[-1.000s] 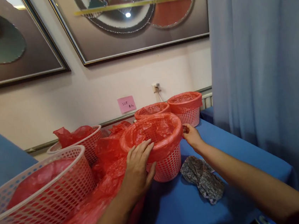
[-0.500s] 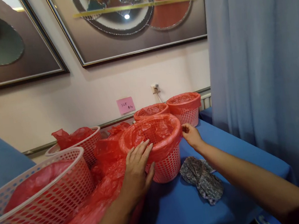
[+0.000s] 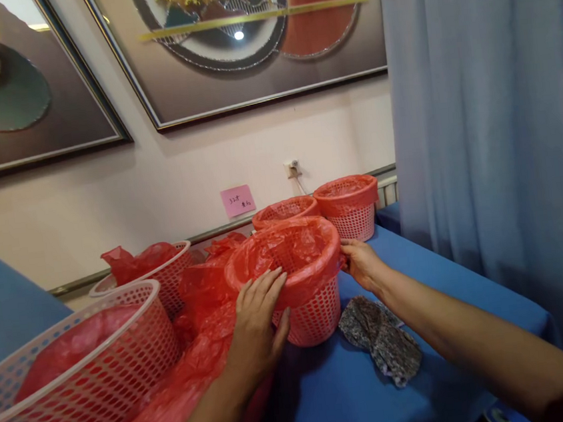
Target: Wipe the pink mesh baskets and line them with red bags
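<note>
A white perforated plastic basket stands upright on the blue-covered table, lined with a red plastic bag folded over its rim. Across the near left side of that rim lies my left hand, open, fingers outstretched on the film. On the opposite side, my right hand pinches the bag's edge just below the rim, with a small bunch of film at the fingertips. A crumpled grey speckled cloth lies on the table below my right forearm.
Two lined baskets, one at the back and one at the back right, stand near the wall. Larger white baskets holding red plastic are at left. Loose red film spreads beside my left arm. A blue curtain hangs right.
My right hand has shifted slightly down and left along the rim, and a bunch of film now shows at its fingertips. My left hand stays almost still on the rim.
</note>
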{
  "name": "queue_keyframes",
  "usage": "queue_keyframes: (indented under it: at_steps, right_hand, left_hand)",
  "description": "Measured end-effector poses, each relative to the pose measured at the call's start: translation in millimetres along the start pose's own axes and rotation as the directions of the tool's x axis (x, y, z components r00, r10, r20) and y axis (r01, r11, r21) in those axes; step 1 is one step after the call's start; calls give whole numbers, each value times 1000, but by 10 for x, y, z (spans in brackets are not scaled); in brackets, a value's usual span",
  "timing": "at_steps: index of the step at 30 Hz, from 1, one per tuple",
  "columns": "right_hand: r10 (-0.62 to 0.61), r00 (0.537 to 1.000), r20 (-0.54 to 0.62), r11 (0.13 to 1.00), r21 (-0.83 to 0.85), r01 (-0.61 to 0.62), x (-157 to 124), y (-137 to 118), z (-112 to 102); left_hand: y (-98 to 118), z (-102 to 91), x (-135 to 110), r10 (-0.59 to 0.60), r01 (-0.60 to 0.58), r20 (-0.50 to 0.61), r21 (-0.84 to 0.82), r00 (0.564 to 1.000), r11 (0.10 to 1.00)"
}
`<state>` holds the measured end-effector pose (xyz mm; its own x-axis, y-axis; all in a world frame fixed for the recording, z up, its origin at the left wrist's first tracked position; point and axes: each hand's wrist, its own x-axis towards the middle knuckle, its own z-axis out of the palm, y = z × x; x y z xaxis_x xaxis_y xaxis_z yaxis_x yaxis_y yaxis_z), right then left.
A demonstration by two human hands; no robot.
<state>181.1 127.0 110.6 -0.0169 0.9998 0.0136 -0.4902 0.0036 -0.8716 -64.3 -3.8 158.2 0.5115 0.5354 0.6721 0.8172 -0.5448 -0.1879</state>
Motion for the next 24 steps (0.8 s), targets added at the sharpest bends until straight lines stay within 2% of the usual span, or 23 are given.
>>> queue_keyframes:
  at_steps: [4,7,10,12,13,14,15,16,17,18,19,20,22,24]
  right_hand:
    - [50,998,-49,997,-58,-52,-4,136,-39]
    - [26,996,-82,990,-139,-37,4,177,-91]
    - [-104,983,-150,968,-243,65,1,88,-148]
    - [-243,952,-184,935,-305,180,-59,-23,-169]
    - [-358,922,-148,887,-363,285,-116,-82,-168]
    - [-491,870,-53,794,-438,421,-189,-137,-159]
    - [-610,786,104,646,-509,569,-275,-185,-141]
    - [-675,673,301,457,-546,702,-366,-225,-115]
    - [-670,557,491,265,-543,797,-454,-258,-82]
    - [-613,473,633,114,-522,846,-532,-284,-44]
    - [-543,440,715,26,-509,860,-594,-305,-5]
    - [-480,440,759,-24,-513,858,-635,-325,33]
    - [-379,480,792,-73,-542,837,-654,-362,97]
    - [-299,508,808,-99,-556,825,-611,-393,135]
  left_hand:
    - [9,-25,9,-9,9,7,-12,1000,1000]
    - [16,-32,1,-8,9,12,-5,1000,1000]
    - [15,-8,-22,-7,7,7,7,1000,1000]
    - [4,26,-39,-10,10,0,14,1000,1000]
    - [-4,45,-46,-8,8,-4,16,1000,1000]
    - [-11,62,-50,-4,4,-5,20,1000,1000]
    - [-18,75,-53,-2,2,-4,25,1000,1000]
    - [-20,81,-56,-8,8,-7,34,1000,999]
    - [-15,77,-59,-26,27,-23,45,999,999]
    - [-1,62,-66,-59,62,-52,56,997,997]
    - [26,35,-78,-106,112,-92,61,990,992]
    - [67,-1,-99,-159,168,-137,54,978,984]
    - [194,-90,-171,-260,268,-207,6,943,964]
    - [371,-163,-290,-310,304,-214,-59,927,951]
